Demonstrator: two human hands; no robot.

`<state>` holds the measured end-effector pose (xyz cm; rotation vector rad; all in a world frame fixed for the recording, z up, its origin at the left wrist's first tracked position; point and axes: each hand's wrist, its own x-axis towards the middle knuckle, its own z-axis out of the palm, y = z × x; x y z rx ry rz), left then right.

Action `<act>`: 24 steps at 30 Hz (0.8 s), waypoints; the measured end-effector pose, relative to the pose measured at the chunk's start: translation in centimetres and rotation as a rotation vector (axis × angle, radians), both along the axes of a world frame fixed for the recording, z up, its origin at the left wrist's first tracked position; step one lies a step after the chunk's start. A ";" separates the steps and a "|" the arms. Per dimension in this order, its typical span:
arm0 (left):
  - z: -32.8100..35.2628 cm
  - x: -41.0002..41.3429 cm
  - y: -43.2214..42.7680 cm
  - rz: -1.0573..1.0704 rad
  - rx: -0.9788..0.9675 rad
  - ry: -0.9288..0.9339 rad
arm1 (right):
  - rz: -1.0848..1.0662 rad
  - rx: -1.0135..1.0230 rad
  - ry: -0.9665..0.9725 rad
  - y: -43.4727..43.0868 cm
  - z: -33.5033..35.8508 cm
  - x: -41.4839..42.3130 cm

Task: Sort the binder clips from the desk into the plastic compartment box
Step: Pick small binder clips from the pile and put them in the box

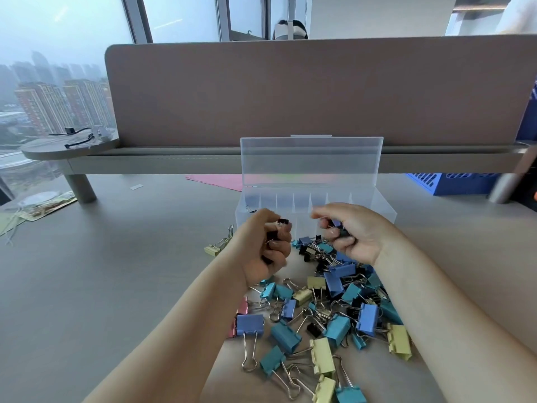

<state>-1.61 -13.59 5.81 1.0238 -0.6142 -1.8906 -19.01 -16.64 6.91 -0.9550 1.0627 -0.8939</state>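
Left grip (271, 245) clamped round small black clips (283, 221), right grip (348, 234) pinching a dark clip (344, 232). The open compartment box (380, 205) lies just beyond both, long axis left to right, left grip nearest its left end. Loose binder clips (337, 327) cover the near tabletop (116, 257).

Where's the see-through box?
In the head view, the clear compartment box sits open at the desk's middle, just behind the binder clip pile and in front of the grey shelf.

We see our left hand (266, 245) curled round small black metal binder clips (282, 221); our right hand (353, 231) pinches what may be another dark clip (342, 232). Both hang before the clear plastic compartment box (386, 210), its lid upright, above a heap of blue, teal and yellow clips (337, 324).
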 end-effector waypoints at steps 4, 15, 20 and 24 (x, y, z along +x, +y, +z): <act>-0.2 0.3 0.0 0.018 0.042 0.122 | 0.151 -0.374 0.645 0.7 -0.2 0.5; -0.3 0.1 0.0 0.085 -0.073 -0.147 | 0.296 -0.582 1.221 1.1 -1.0 1.7; -0.3 -0.1 0.3 0.107 -0.175 -0.358 | 0.246 -0.628 1.307 1.1 -1.3 1.8; -0.5 -0.2 0.4 0.098 -0.236 -0.479 | 0.250 -0.647 1.359 1.2 -1.2 2.0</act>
